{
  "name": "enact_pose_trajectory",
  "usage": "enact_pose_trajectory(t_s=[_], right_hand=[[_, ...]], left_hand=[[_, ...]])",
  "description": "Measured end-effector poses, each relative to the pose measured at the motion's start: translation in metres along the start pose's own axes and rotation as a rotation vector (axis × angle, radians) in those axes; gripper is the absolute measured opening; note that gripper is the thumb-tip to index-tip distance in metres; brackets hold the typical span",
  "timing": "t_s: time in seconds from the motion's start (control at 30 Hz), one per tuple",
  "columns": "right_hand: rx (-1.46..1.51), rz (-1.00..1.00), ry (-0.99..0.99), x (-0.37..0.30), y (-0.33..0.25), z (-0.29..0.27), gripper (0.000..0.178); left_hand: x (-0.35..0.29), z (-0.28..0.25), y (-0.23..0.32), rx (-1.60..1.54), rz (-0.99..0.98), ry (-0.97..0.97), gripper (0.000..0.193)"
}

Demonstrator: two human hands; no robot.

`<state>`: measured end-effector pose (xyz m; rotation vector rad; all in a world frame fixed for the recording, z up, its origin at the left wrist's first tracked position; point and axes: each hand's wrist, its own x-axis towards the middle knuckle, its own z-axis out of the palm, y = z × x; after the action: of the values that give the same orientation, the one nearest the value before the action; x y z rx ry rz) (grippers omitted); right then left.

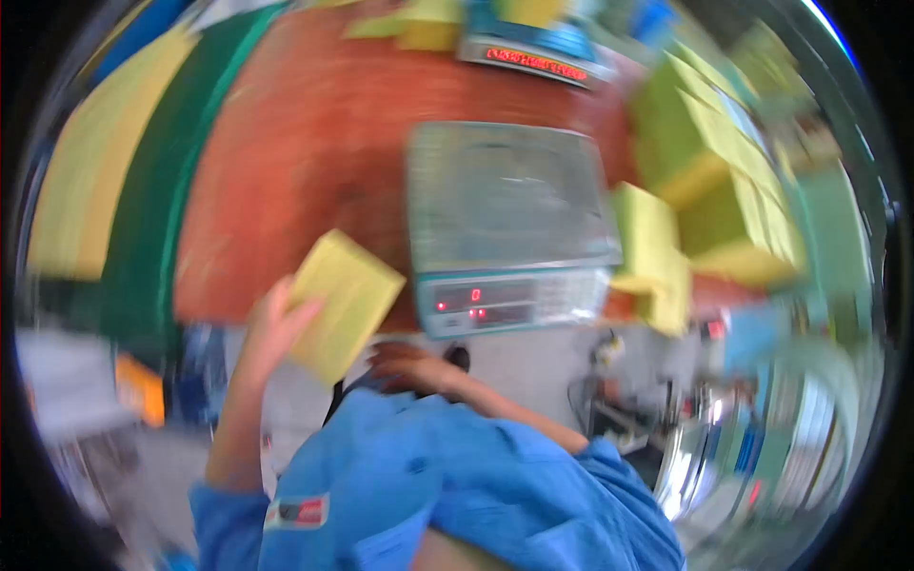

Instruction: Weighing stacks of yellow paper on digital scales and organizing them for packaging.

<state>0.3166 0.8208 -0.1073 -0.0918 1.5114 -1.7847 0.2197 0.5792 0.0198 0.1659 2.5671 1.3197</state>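
Observation:
My left hand [276,328] grips a flat yellow box [345,300] by its left edge, thumb on its upper face. The box is tilted over the front edge of the red-brown table [286,143]. To its right stands a weighing scale [509,200] with a grey plate and a lit red display on its front panel. Nothing lies on the plate. My right hand [414,366] hangs in front of my body, below the scale's front, its fingers loosely apart and blurred. I see nothing in it.
Several yellow boxes [700,152] are stacked right of the scale, with smaller ones [647,243] close against its side. A second scale [533,62] with a red display stands at the back. On the left runs a green strip [157,181] beside a yellowish surface [100,162].

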Motion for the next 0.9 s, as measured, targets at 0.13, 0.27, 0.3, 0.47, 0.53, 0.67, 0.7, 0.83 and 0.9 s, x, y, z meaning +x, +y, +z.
enact_pose_trajectory(t_s=[0.13, 0.27, 0.3, 0.47, 0.53, 0.67, 0.7, 0.83, 0.9], right_hand=[[0.411, 0.078, -0.091, 0.002, -0.013, 0.002, 0.062], [0.478, 0.038, -0.109, -0.001, -0.027, 0.007, 0.063], [0.535, 0.032, -0.134, -0.001, -0.027, 0.008, 0.064], [0.644, -0.051, -0.099, 0.006, -0.014, 0.011, 0.058], [0.720, -0.069, -0.181, 0.009, -0.012, 0.011, 0.051], [0.555, -0.050, -0.127, 0.001, -0.020, 0.013, 0.046], [0.579, -0.089, -0.134, -0.004, -0.024, 0.015, 0.046], [0.146, -0.337, 0.008, -0.024, -0.051, 0.023, 0.047], [-0.099, -0.475, 0.114, -0.036, -0.067, 0.026, 0.049]], left_hand=[[-0.017, 0.019, 0.048, 0.573, 0.312, 0.323, 0.073], [-0.007, 0.046, 0.053, 0.444, 0.361, 0.225, 0.071], [-0.002, 0.052, 0.049, 0.548, 0.321, 0.188, 0.069], [-0.003, 0.055, 0.033, 0.660, 0.273, 0.107, 0.065], [-0.010, 0.055, 0.028, 0.538, 0.239, 0.109, 0.062], [-0.021, 0.051, 0.018, 0.518, 0.192, 0.112, 0.058], [-0.023, 0.048, 0.016, 0.328, 0.157, 0.144, 0.056], [-0.027, 0.023, 0.007, -0.789, -0.168, -0.082, 0.050], [-0.026, 0.014, 0.004, -1.021, -0.173, -0.110, 0.049]])
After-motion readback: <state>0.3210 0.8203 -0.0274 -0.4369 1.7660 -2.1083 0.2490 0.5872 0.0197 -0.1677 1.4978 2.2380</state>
